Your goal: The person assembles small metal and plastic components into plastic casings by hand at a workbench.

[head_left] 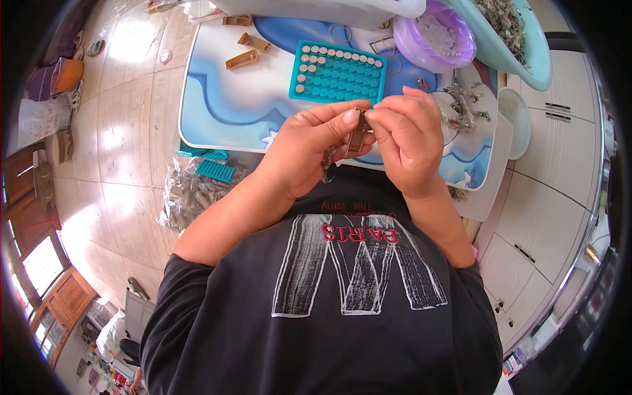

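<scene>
A small brown plastic housing (357,135), long and narrow, is held upright above the table's near edge. My left hand (299,141) grips it from the left, thumb at its upper end and fingers behind. My right hand (411,135) has thumb and forefinger pinched together at the housing's upper right edge; whatever sits between those fingertips is hidden. Below my left fingers hangs a dark, tangled bit (327,161), too small to make out. Just beyond my hands lies a teal tray (338,87) with rounded pockets, white discs filling the far row and part of the left side.
Several brown housings (241,60) lie at the table's far left. At the far right stand a purple-lined tub (403,41) of white pieces and a pale teal basin (541,69). Wire bundles (464,105) rest on the right. A clear bag (187,201) of parts sits below the left edge.
</scene>
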{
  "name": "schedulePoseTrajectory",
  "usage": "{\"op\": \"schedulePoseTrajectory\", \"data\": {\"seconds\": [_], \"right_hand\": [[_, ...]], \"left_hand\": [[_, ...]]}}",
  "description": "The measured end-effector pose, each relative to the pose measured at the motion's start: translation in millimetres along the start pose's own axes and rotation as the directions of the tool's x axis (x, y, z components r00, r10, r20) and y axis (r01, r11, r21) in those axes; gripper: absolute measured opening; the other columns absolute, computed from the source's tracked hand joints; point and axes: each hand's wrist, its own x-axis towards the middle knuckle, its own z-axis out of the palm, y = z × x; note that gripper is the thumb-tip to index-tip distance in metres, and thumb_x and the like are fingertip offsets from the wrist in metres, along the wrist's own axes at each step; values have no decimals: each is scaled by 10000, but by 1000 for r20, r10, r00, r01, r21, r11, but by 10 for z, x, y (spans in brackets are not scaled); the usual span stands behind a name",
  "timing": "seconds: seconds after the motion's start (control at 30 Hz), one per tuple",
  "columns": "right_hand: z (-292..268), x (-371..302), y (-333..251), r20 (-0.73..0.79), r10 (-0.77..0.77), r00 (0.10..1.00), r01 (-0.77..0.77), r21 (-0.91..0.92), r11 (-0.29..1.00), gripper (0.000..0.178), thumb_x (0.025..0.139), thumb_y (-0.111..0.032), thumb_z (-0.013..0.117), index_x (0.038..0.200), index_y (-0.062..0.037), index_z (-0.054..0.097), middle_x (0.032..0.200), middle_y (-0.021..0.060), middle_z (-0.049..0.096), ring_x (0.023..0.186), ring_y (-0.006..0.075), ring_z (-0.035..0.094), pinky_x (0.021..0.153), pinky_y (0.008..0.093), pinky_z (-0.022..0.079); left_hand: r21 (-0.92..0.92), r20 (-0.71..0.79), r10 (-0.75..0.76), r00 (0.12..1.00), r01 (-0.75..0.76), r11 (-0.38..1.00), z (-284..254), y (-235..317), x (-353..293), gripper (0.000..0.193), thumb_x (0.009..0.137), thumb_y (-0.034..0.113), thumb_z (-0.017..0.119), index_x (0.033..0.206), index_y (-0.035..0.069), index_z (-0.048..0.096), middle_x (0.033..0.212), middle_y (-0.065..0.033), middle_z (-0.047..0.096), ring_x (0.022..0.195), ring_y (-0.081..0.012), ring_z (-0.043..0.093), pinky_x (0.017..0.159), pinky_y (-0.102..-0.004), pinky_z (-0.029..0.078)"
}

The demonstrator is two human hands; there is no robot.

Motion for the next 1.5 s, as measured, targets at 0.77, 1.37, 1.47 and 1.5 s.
{"op": "schedulePoseTrajectory", "data": {"seconds": [0.77, 1.37, 1.47, 1.5], "right_hand": [[-5, 19, -86, 100, 311, 945, -326, 253, 911, 140, 763, -85, 676, 806, -51, 547, 771, 70, 575, 698, 261, 566, 635, 362, 436], [92, -234, -282, 213, 447, 869, -490, 498, 715, 202, 783, 41, 638, 922, -11, 502, 748, 74, 599, 706, 115, 607, 653, 249, 482], [107, -247, -295, 260, 452, 854, -520, 471, 713, 189, 767, 45, 636, 915, -22, 538, 737, 70, 605, 671, 149, 601, 632, 273, 472], [112, -244, -294, 261, 450, 854, -520, 471, 713, 189, 767, 45, 636, 915, -22, 538, 737, 70, 605, 671, 149, 601, 632, 273, 472]], "left_hand": [[233, -1, 77, 997, -75, 970, -29, -21, 14, 227, 910, 146, 564, 1028, -41, 615, 833, -56, 622, 776, -137, 576, 758, -262, 459], [260, -189, 361, 913, -308, 915, -58, -2, 22, 226, 916, 147, 569, 1070, -17, 564, 957, -110, 647, 850, -183, 641, 768, -304, 518], [231, -199, 343, 918, -296, 927, -41, -4, 8, 237, 914, 157, 574, 1079, -13, 563, 960, -108, 647, 840, -181, 643, 758, -303, 531], [231, -190, 343, 920, -298, 926, -43, -6, 4, 243, 914, 161, 575, 1080, -15, 562, 961, -107, 647, 843, -177, 642, 747, -300, 535]]}}
